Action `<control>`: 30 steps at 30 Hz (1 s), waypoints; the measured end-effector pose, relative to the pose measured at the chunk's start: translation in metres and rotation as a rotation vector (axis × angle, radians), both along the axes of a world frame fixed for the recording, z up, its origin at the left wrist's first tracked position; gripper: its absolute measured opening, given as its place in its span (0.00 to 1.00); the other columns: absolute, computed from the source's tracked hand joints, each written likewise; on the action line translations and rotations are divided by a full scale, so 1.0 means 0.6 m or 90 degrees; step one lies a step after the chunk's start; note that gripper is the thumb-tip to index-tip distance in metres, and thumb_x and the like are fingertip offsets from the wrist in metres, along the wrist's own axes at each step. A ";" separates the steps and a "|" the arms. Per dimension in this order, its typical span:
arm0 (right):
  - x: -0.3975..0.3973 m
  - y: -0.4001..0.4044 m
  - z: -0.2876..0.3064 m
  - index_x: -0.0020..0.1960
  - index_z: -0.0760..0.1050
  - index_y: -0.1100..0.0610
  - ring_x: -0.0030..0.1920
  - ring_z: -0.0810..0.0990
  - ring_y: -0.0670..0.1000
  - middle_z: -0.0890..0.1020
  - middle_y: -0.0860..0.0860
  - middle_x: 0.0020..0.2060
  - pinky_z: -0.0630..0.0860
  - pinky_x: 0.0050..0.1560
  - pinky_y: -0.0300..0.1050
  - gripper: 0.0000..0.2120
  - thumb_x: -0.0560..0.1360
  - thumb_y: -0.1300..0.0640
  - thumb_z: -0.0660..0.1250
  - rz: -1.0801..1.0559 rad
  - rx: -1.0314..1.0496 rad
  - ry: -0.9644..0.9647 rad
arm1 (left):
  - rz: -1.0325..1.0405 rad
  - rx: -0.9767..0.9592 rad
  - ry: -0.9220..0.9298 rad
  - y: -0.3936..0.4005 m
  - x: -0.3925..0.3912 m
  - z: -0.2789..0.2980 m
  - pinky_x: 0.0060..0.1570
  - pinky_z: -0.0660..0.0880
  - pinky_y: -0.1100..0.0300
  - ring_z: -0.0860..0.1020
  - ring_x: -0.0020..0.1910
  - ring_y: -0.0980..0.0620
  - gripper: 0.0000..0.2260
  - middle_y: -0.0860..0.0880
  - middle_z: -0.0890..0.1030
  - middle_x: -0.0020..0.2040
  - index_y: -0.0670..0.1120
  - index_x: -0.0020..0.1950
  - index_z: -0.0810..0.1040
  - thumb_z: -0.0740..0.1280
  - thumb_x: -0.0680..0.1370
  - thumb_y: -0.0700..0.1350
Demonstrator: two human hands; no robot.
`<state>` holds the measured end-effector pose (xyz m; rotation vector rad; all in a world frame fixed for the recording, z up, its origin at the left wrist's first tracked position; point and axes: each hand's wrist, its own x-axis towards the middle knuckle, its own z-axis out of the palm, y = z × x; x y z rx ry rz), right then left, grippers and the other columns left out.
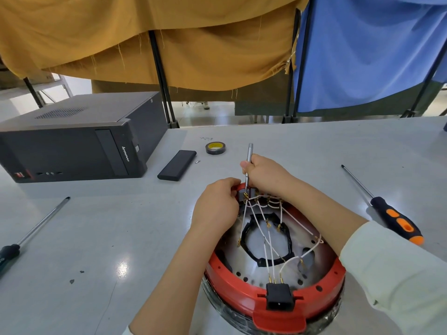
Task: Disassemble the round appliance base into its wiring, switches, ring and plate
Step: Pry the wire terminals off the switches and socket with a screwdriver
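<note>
Base [273,269] sits on the table [145,226], upside down, red ring [232,286] round a metal plate [256,243], white wires [263,228] strung across to the far rim. Going left to right from my fingers:

Far left of them, long screwdriver [36,228], then computer case [72,139], black bar [177,165], tape roll [215,148]. None in play.

Left hand [215,209] curled over the far-left rim of the ring, gripping it, steadying the base. Fingertips hidden over the edge.

Just right of it, right hand [263,174] clenched round a thin silver driver [248,165]. Driver near upright, tip down at the brass terminals [246,197] on the far rim. Tip looks touching or just above them; I can't tell which.

Key relation: the switch terminals lie directly below the right fingers, between both hands. Driver axis runs roughly vertical, wires run toward me. Right hand is nearer the work. I judge next move is working that terminal loose; risk is the tip slipping into the left fingers close by.

Well right of the fingers, orange-black screwdriver [391,213]. Nearest me, black socket [279,296] in the ring.
</note>
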<state>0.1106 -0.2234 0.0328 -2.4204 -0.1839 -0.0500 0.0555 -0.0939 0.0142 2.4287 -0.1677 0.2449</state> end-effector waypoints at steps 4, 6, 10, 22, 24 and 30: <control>-0.007 -0.010 -0.017 0.43 0.69 0.51 0.42 0.79 0.55 0.76 0.50 0.36 0.75 0.47 0.51 0.11 0.81 0.49 0.53 0.000 0.171 -0.029 | 0.002 -0.001 0.004 0.001 0.000 0.000 0.51 0.68 0.61 0.74 0.60 0.49 0.17 0.51 0.78 0.62 0.52 0.64 0.76 0.58 0.78 0.39; -0.010 -0.011 -0.021 0.42 0.68 0.50 0.39 0.77 0.53 0.74 0.48 0.33 0.75 0.44 0.51 0.11 0.81 0.49 0.53 0.001 0.188 -0.056 | 0.001 0.003 0.000 0.002 0.001 -0.001 0.52 0.67 0.61 0.74 0.61 0.49 0.17 0.51 0.78 0.62 0.52 0.64 0.76 0.58 0.79 0.39; -0.012 -0.010 -0.022 0.47 0.69 0.52 0.50 0.79 0.55 0.73 0.42 0.38 0.74 0.58 0.57 0.10 0.81 0.49 0.53 0.025 0.168 -0.057 | 0.003 0.004 -0.002 0.001 0.001 -0.002 0.50 0.67 0.61 0.74 0.60 0.48 0.17 0.50 0.78 0.61 0.52 0.64 0.76 0.58 0.79 0.39; 0.000 -0.003 -0.006 0.47 0.70 0.55 0.45 0.76 0.54 0.76 0.50 0.40 0.69 0.47 0.47 0.12 0.81 0.50 0.53 -0.002 0.041 -0.008 | -0.003 0.004 -0.007 0.002 0.004 -0.003 0.49 0.66 0.62 0.75 0.59 0.48 0.17 0.49 0.79 0.61 0.51 0.63 0.76 0.58 0.78 0.38; -0.001 -0.004 -0.005 0.47 0.70 0.55 0.44 0.76 0.54 0.75 0.50 0.38 0.70 0.47 0.48 0.12 0.81 0.49 0.53 0.003 0.047 -0.001 | -0.002 0.005 -0.007 0.001 0.003 -0.003 0.48 0.66 0.63 0.75 0.59 0.48 0.17 0.49 0.79 0.60 0.52 0.63 0.77 0.58 0.78 0.38; -0.004 -0.007 -0.010 0.41 0.67 0.50 0.45 0.78 0.55 0.75 0.49 0.38 0.73 0.50 0.50 0.12 0.81 0.49 0.53 0.013 0.117 -0.013 | 0.000 0.009 -0.003 0.001 0.002 -0.003 0.49 0.67 0.61 0.75 0.59 0.48 0.18 0.49 0.79 0.61 0.52 0.63 0.76 0.58 0.78 0.38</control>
